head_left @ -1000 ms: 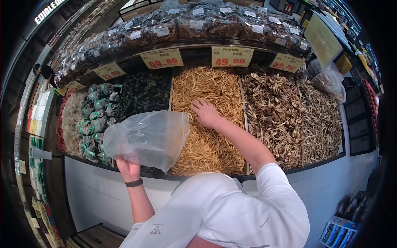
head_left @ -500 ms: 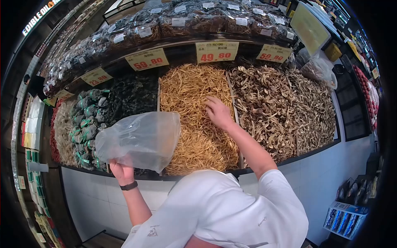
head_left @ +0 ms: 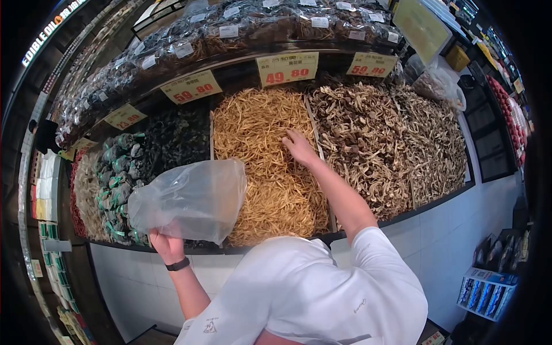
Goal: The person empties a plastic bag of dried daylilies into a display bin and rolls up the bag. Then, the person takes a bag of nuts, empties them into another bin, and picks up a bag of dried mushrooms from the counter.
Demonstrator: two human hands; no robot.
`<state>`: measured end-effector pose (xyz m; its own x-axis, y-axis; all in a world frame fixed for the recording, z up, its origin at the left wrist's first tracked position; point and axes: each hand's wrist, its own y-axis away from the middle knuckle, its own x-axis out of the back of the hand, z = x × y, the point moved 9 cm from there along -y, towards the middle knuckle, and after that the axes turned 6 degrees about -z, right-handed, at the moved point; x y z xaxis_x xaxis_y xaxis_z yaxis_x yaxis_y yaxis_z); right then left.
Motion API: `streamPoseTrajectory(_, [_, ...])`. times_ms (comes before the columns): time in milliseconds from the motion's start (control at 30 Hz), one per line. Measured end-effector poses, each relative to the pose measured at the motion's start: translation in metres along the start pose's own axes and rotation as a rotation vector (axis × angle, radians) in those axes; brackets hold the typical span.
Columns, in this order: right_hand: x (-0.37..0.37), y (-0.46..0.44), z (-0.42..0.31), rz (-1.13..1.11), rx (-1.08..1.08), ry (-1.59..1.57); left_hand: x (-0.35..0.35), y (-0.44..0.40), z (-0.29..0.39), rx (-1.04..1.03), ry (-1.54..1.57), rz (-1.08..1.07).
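Observation:
My left hand (head_left: 167, 246) is closed on the lower edge of a clear plastic bag (head_left: 190, 198). The bag looks puffed out, with its wide end towards the golden pile, and hides part of the dark bin. My right hand (head_left: 301, 150) rests on the upper right part of the dried daylily buds (head_left: 270, 184), which are thin, golden strips. Its fingers are stretched out and touch the strips, apart from each other, and nothing shows lifted in them.
Dried mushroom strips (head_left: 362, 149) fill the bin on the right. Dark dried seaweed (head_left: 175, 141) and green-tied bundles (head_left: 119, 178) lie on the left. Price signs (head_left: 287, 68) stand along the back, below packed bags (head_left: 230, 31). A filled plastic bag (head_left: 440, 86) sits at the back right.
The view has shifted slightly, so the bins and signs sit a little further left. My right hand stays on the golden strips, with its fingers a bit more outstretched. The left hand still holds the bag.

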<state>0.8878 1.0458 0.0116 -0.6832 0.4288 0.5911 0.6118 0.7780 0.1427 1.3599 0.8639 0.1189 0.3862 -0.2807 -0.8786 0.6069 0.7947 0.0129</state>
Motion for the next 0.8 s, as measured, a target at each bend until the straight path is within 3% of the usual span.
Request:
streamPoseTrajectory(200, [0.034,-0.009,0.009,0.096,0.005,0.063,-0.003,-0.005,-0.006,0.006,0.030,0.022])
streamPoseTrajectory(267, [0.049,-0.015,0.016,0.190,-0.159,0.180,-0.003,-0.007,-0.008,0.005,0.012,0.021])
streamPoseTrajectory(633, [0.038,-0.033,0.001,-0.021,-0.340,0.387,-0.006,-0.003,-0.009,0.002,0.027,0.071])
streamPoseTrajectory(733, [0.031,-0.015,-0.006,-0.068,-0.417,0.300,-0.003,-0.004,-0.009,0.020,0.035,0.017])
streamPoseTrajectory(800, [0.029,-0.010,-0.006,0.025,-0.368,0.288,-0.002,-0.007,-0.011,0.026,0.040,0.004])
